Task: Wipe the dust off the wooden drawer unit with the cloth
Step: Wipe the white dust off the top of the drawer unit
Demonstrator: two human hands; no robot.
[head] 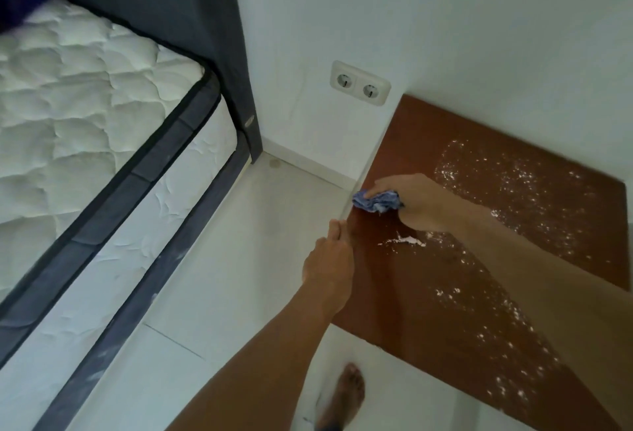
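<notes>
The wooden drawer unit shows its brown top at the right, against the white wall. White dust is scattered over its middle and right, with a small heap near my hands. My right hand presses a crumpled blue cloth onto the top near its left edge. My left hand hangs just off that left edge, fingers cupped together and empty, below the cloth.
A bed with a white quilted mattress and dark frame fills the left. A double wall socket sits above the unit's far left corner. Pale floor tiles lie between bed and unit. My bare foot stands on the floor below.
</notes>
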